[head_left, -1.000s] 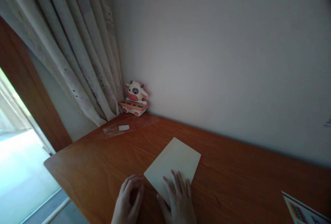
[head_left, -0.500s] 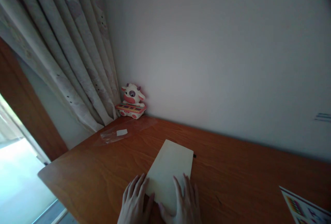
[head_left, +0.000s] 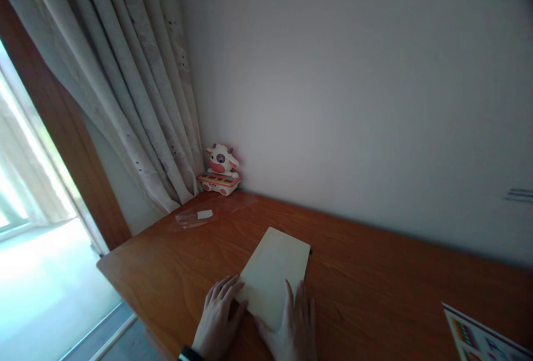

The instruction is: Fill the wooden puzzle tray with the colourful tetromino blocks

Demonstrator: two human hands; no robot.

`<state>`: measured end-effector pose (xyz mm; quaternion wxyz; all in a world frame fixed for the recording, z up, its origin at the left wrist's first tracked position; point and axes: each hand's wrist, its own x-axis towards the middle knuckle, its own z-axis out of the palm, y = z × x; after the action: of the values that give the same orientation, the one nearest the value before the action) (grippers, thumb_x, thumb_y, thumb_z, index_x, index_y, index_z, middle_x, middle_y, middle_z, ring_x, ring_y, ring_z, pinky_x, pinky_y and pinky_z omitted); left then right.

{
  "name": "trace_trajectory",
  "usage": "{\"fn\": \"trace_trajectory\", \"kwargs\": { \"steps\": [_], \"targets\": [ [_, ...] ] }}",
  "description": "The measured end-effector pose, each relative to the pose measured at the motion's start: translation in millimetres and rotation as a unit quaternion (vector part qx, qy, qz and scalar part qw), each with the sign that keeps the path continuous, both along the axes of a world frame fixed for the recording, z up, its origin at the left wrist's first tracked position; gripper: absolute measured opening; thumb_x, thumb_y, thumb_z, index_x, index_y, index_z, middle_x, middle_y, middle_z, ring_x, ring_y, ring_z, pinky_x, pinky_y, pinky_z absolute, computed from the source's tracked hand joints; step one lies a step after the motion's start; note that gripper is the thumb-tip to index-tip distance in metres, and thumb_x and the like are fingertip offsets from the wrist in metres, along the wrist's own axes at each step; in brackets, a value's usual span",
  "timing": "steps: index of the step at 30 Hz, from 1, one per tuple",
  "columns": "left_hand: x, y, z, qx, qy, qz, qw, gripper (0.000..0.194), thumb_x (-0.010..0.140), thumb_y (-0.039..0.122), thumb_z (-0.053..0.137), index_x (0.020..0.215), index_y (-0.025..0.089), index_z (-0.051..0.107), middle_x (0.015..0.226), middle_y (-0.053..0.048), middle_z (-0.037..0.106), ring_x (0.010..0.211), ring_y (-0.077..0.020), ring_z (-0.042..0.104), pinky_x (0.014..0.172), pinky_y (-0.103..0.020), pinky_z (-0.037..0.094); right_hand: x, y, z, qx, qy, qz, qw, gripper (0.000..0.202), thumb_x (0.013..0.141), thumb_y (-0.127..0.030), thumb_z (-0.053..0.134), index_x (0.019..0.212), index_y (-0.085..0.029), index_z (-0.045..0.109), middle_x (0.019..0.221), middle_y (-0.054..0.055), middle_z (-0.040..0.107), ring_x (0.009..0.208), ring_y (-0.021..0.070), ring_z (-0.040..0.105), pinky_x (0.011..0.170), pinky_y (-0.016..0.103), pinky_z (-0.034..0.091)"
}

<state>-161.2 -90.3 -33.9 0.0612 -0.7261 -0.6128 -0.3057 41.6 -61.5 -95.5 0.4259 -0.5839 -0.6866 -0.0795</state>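
A flat cream rectangular board or notebook (head_left: 276, 265) lies on the wooden table, angled away from me; I cannot tell which it is. At its lower left edge rests my left hand (head_left: 221, 312), fingers stretched out together and thumb apart, fingertips touching the edge. My right hand (head_left: 292, 322) lies over the lower right part, fingers spread, thumb near the bottom edge. Neither hand grips anything. A small black bit (head_left: 310, 251) pokes out at the board's far right corner; most of it is hidden.
A cow toy with a keyboard (head_left: 219, 171) stands in the far corner against the wall. Near it lies a clear plastic bag with a white label (head_left: 205, 214). A printed sheet (head_left: 478, 333) is at the lower right. The table's left edge (head_left: 137, 302) drops off beside a curtain (head_left: 125, 89).
The view has swung slightly left, so more of the window side shows. Both hands stay at the board with small finger shifts; a dark band now shows at my left wrist.
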Motion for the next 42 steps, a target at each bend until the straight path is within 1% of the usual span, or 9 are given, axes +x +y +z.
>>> {"fn": "trace_trajectory", "kwargs": {
  "steps": [6,11,15,19,25,30,33,37,42],
  "targets": [
    [3,-1,5.0,-0.005,-0.107,-0.002,0.994,0.029,0.091,0.044,0.060,0.110,0.026,0.072,0.119,-0.009,0.072,0.111,-0.0285,0.068,0.099,-0.054,0.054,1,-9,25.6,-0.017,0.052,0.026,0.998,0.107,0.069,-0.072,0.071,0.145,-0.006,0.037,0.147,0.033,0.042,0.131,0.0481,0.046,0.101,0.060,0.041],
    [16,-9,13.1,-0.001,-0.252,-0.036,0.967,0.033,0.096,0.044,0.051,0.111,0.021,0.070,0.131,-0.012,0.064,0.121,-0.0259,0.063,0.103,-0.045,0.053,10,-18,47.4,-0.036,0.138,0.095,0.985,0.104,0.072,-0.056,0.076,0.151,-0.011,0.025,0.150,0.027,0.042,0.137,0.0415,0.044,0.105,0.055,0.042],
    [43,-23,18.6,0.042,-0.340,-0.051,0.938,0.032,0.095,0.042,0.056,0.116,0.020,0.066,0.137,-0.013,0.059,0.128,-0.0269,0.058,0.108,-0.045,0.049,24,-32,57.1,-0.057,0.188,0.143,0.970,0.100,0.077,-0.044,0.075,0.154,-0.014,0.018,0.158,0.024,0.030,0.143,0.0381,0.036,0.109,0.054,0.040],
    [88,-36,33.6,0.053,-0.389,-0.097,0.915,0.029,0.097,0.034,0.055,0.123,0.020,0.059,0.145,-0.014,0.053,0.135,-0.0283,0.051,0.109,-0.044,0.049,48,-48,55.6,-0.038,0.221,0.121,0.967,0.078,0.090,-0.036,0.058,0.155,-0.016,0.020,0.160,0.021,0.028,0.146,0.0367,0.032,0.109,0.055,0.041],
    [147,-36,63.5,0.041,-0.226,-0.247,0.941,0.060,0.098,0.023,0.052,0.152,0.021,0.026,0.154,-0.017,0.041,0.143,-0.0276,0.041,0.114,-0.048,0.043,93,-71,45.6,-0.069,0.227,0.096,0.967,0.060,0.101,-0.043,0.033,0.154,-0.014,0.031,0.159,0.016,0.035,0.146,0.0314,0.033,0.113,0.055,0.038],
    [157,-24,32.3,0.003,-0.097,-0.303,0.948,0.053,0.095,0.026,0.053,0.146,0.022,0.040,0.152,-0.015,0.044,0.143,-0.0289,0.040,0.113,-0.052,0.043,118,-91,35.8,-0.097,0.330,-0.013,0.939,0.068,0.098,-0.059,0.037,0.144,-0.012,0.050,0.128,0.016,0.068,0.127,0.0317,0.058,0.102,0.047,0.049],
    [156,-24,13.3,-0.050,-0.083,-0.339,0.936,0.058,0.093,0.036,0.057,0.147,0.021,0.040,0.150,-0.016,0.046,0.141,-0.0300,0.043,0.113,-0.052,0.042,133,-103,34.1,-0.106,0.339,-0.021,0.934,0.074,0.093,-0.068,0.039,0.135,-0.011,0.060,0.112,0.015,0.074,0.117,0.0335,0.064,0.094,0.045,0.053],
    [157,-31,14.0,-0.082,-0.061,-0.382,0.918,0.075,0.089,0.049,0.061,0.152,0.020,0.032,0.153,-0.018,0.041,0.141,-0.0330,0.041,0.114,-0.052,0.040,148,-113,39.5,-0.132,0.353,-0.007,0.926,0.073,0.084,-0.073,0.051,0.124,-0.015,0.069,0.104,0.013,0.076,0.108,0.0348,0.067,0.088,0.045,0.056],
    [158,-37,20.7,-0.125,0.004,-0.398,0.909,0.092,0.075,0.069,0.069,0.151,0.031,0.036,0.158,-0.016,0.033,0.137,-0.0410,0.045,0.108,-0.061,0.041,151,-120,39.9,-0.139,0.339,0.006,0.930,0.074,0.076,-0.075,0.060,0.123,-0.019,0.069,0.102,0.013,0.075,0.103,0.0374,0.068,0.084,0.049,0.057]
  ]
}}
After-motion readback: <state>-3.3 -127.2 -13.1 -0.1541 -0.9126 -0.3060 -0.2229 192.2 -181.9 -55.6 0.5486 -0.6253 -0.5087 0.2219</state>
